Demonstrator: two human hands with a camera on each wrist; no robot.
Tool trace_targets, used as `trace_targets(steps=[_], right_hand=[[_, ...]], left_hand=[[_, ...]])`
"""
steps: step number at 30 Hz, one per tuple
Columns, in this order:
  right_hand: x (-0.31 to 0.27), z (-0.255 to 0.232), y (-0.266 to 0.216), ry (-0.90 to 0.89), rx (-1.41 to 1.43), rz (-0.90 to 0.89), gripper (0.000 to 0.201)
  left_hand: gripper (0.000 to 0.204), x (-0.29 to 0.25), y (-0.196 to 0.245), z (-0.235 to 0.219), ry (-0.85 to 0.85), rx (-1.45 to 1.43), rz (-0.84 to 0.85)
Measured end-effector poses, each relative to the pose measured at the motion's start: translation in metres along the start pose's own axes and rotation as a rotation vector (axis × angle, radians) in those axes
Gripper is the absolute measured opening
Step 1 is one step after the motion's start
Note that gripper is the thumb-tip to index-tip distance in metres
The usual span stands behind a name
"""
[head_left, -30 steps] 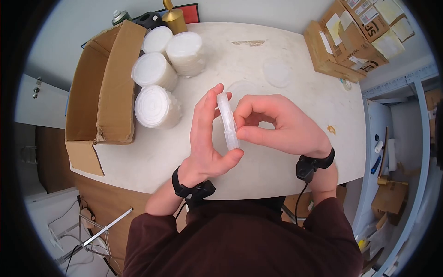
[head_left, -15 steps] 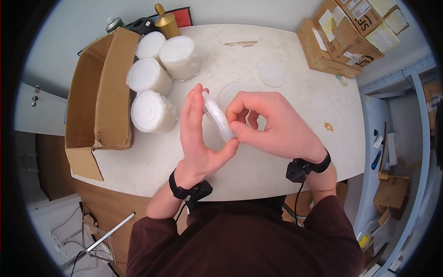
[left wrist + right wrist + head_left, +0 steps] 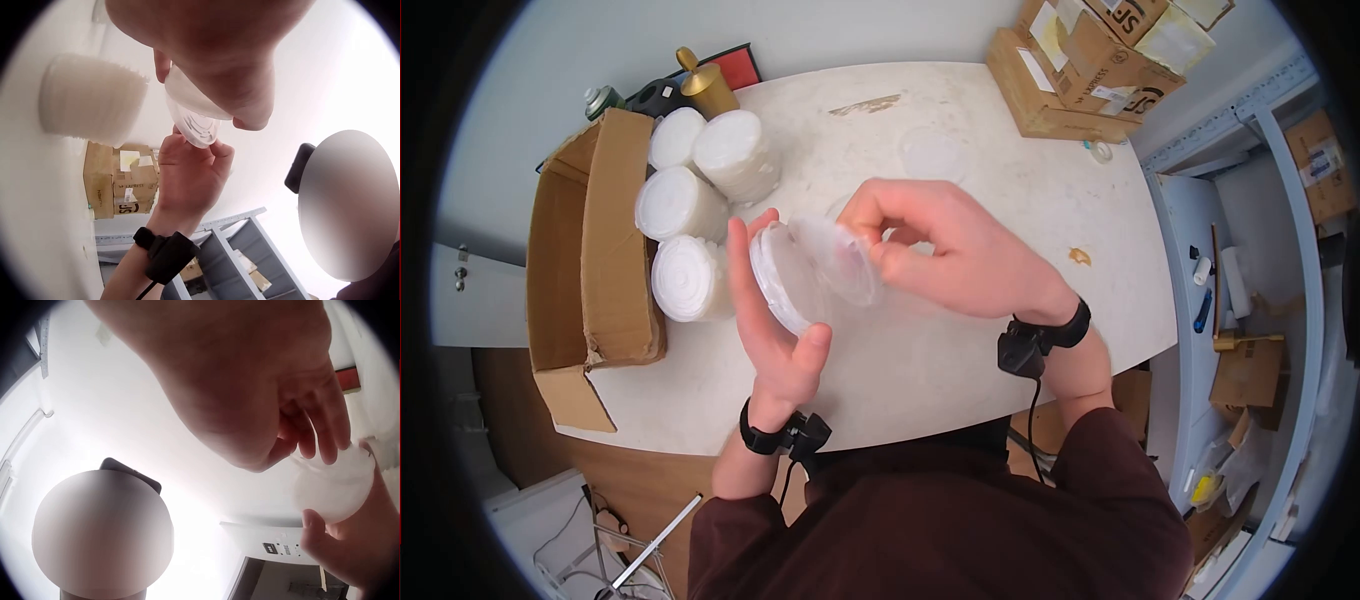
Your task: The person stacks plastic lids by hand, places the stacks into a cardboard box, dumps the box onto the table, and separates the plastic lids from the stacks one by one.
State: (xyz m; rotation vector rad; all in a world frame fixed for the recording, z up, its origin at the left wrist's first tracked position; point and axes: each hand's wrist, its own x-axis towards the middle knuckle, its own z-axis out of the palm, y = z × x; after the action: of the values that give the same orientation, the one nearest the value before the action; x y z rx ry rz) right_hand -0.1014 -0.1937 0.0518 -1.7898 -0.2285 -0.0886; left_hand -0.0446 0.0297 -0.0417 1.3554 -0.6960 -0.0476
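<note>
In the head view my left hand (image 3: 775, 340) grips a short stack of round translucent lids (image 3: 788, 285) on edge, thumb at the lower rim and fingers behind it. My right hand (image 3: 960, 250) pinches the rim of one clear lid (image 3: 845, 262), tilted just right of the stack. The left wrist view shows that single lid (image 3: 199, 128) below the stack (image 3: 190, 94), its rim between the right hand's (image 3: 194, 175) thumb and fingers. In the right wrist view a lid face (image 3: 337, 487) shows between both hands; which lid it is I cannot tell.
Several stacks of white lids (image 3: 690, 280) stand at the left beside an open cardboard box (image 3: 620, 240). One flat clear lid (image 3: 933, 153) lies farther back on the table (image 3: 960, 380). Taped cartons (image 3: 1090, 90) and a tape roll (image 3: 1100, 152) are at the back right.
A single lid has come away from the stack in the right hand. The stack has turned to show its face, and both hands appear farther left in the head view.
</note>
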Motion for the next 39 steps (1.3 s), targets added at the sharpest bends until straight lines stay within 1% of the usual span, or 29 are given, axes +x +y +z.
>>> trace_targets(steps=[1, 2, 3, 4, 5, 6, 7, 9, 10, 12, 13, 15, 16, 18, 19, 21, 22, 23, 24, 25, 27, 30, 34, 36, 39], right_hand=[[0.001, -0.009, 0.005, -0.002, 0.001, 0.0, 0.011], [0.003, -0.02, 0.013, 0.033, 0.074, 0.032, 0.011], [0.006, -0.031, 0.02, 0.068, 0.146, 0.064, 0.012], [0.008, -0.043, 0.024, 0.066, 0.144, 0.064, 0.012], [0.01, -0.056, 0.027, 0.178, 0.129, 0.102, 0.014], [0.012, -0.068, 0.031, 0.291, 0.116, 0.14, 0.015], [0.012, -0.08, 0.041, 0.287, 0.113, 0.144, 0.015], [0.014, -0.1, 0.07, 0.421, 0.009, 0.301, 0.017], [0.015, -0.104, 0.083, 0.418, 0.007, 0.3, 0.017], [0.017, -0.109, 0.107, 0.372, -0.047, 0.427, 0.02], [0.018, -0.108, 0.112, 0.373, -0.05, 0.426, 0.02], [0.021, -0.106, 0.123, 0.384, -0.068, 0.48, 0.021], [0.019, -0.106, 0.128, 0.383, -0.07, 0.479, 0.021], [0.022, -0.107, 0.138, 0.497, -0.29, 0.469, 0.022], [0.024, -0.103, 0.131, 0.481, -0.284, 0.458, 0.022], [0.022, -0.084, 0.093, 0.614, -0.552, 0.291, 0.023], [0.021, -0.072, 0.072, 0.516, -0.444, 0.217, 0.022], [0.017, -0.06, 0.05, 0.421, -0.338, 0.148, 0.021], [0.011, -0.045, 0.031, 0.267, -0.226, 0.109, 0.02], [0.005, -0.03, 0.013, 0.119, -0.115, 0.073, 0.018], [-0.003, -0.006, -0.022, -0.123, -0.127, 0.028, 0.015], [-0.005, 0.008, -0.025, -0.144, -0.143, 0.057, 0.013], [-0.002, 0.005, -0.015, -0.148, -0.118, 0.083, 0.009], [-0.002, 0.004, -0.013, -0.194, -0.101, 0.071, 0.007], [-0.002, 0.006, -0.015, -0.168, -0.109, 0.075, 0.01]], left_hand=[[0.126, 0.003, 0.001, -0.002, 0.041, 0.0, -0.018], [0.127, 0.005, 0.003, -0.003, 0.082, 0.0, -0.035], [0.127, 0.007, 0.006, -0.003, 0.083, 0.0, -0.036], [0.128, 0.009, 0.009, -0.002, 0.099, -0.048, -0.083], [0.129, 0.011, 0.01, 0.0, 0.116, -0.101, -0.129], [0.129, 0.012, 0.01, 0.001, 0.12, -0.106, -0.13], [0.127, 0.013, 0.01, 0.001, 0.127, -0.086, -0.131], [0.125, 0.013, 0.009, 0.0, 0.138, -0.064, -0.131], [0.125, 0.013, 0.008, 0.001, 0.133, -0.047, -0.129], [0.125, 0.013, 0.005, 0.001, 0.128, -0.031, -0.124], [0.123, 0.012, 0.003, 0.001, 0.116, -0.023, -0.107], [0.121, 0.011, 0.0, 0.0, 0.102, -0.017, -0.089], [0.119, 0.011, -0.001, 0.0, 0.08, -0.005, -0.074], [0.117, 0.01, -0.003, -0.003, 0.072, 0.019, -0.055], [0.116, 0.009, -0.005, -0.004, 0.038, 0.043, -0.019], [0.115, 0.008, -0.01, -0.008, -0.018, 0.109, 0.055], [0.115, 0.008, -0.01, -0.009, -0.004, 0.125, 0.054], [0.116, 0.007, -0.012, -0.009, -0.033, 0.143, 0.1], [0.118, 0.006, -0.012, -0.008, -0.068, 0.158, 0.144], [0.12, 0.005, -0.012, -0.007, -0.066, 0.192, 0.16], [0.121, 0.004, -0.011, -0.006, -0.078, 0.185, 0.155], [0.122, 0.004, -0.011, -0.006, -0.095, 0.166, 0.157], [0.124, 0.003, -0.011, -0.004, -0.113, 0.159, 0.154], [0.124, 0.003, -0.012, -0.004, -0.116, 0.165, 0.156], [0.124, 0.003, -0.012, -0.003, -0.122, 0.18, 0.159]])
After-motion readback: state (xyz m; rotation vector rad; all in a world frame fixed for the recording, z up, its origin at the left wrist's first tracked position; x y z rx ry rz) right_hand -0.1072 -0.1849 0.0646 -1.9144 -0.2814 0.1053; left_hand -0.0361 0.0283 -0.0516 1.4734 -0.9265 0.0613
